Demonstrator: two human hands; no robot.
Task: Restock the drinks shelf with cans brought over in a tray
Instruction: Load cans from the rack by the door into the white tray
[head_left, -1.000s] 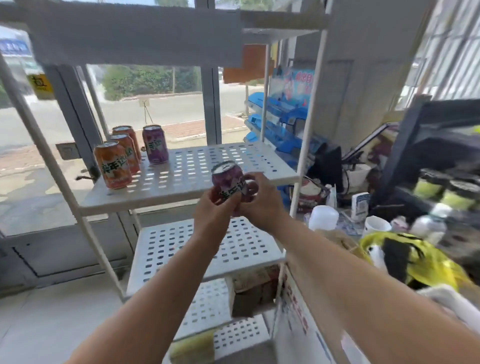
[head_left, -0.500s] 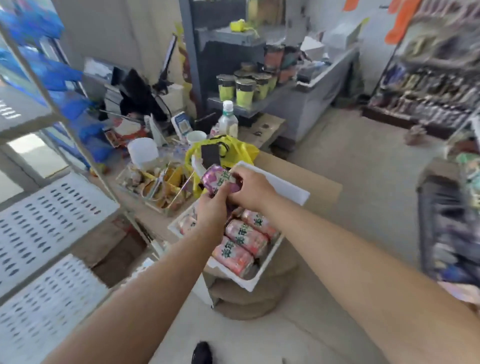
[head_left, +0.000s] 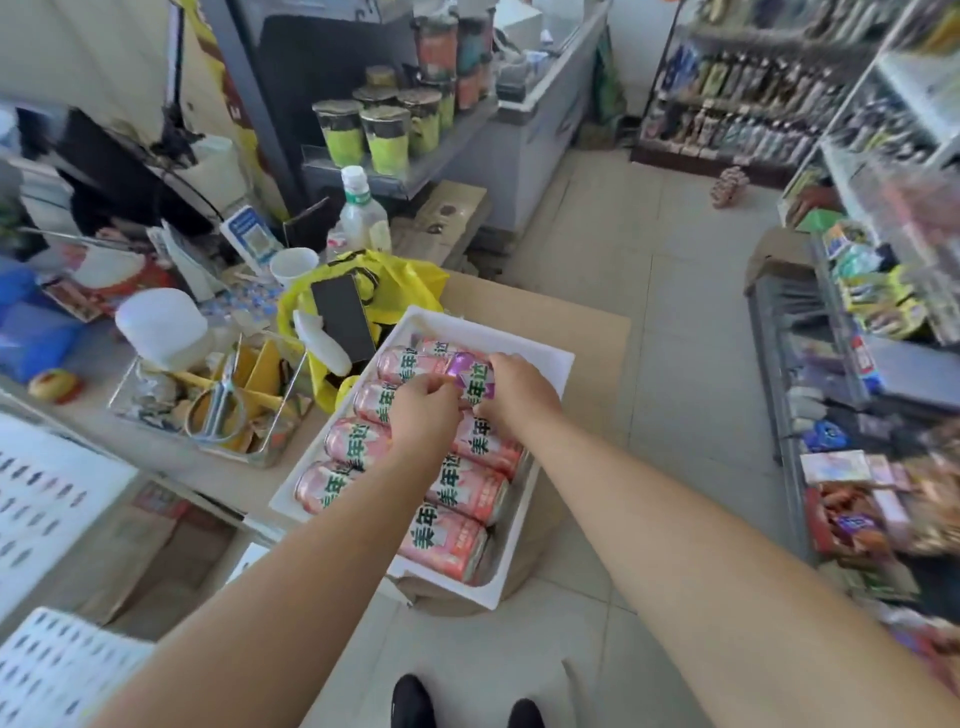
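At the far end of the tray (head_left: 540, 353) a purple can (head_left: 470, 382) is pinched by the curled fingers of the left hand (head_left: 423, 410) and gripped by the right hand (head_left: 519, 387). About eight pink cans (head_left: 452, 540) lie in the tray. No can is seen on the part of the shelf (head_left: 47, 499) in view, near left, so most of the restocking is judged undone.

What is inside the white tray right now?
In the white tray: pink cans lying on their sides in two rows, plus a purple can gripped by the left hand and right hand. The hands hide some cans.
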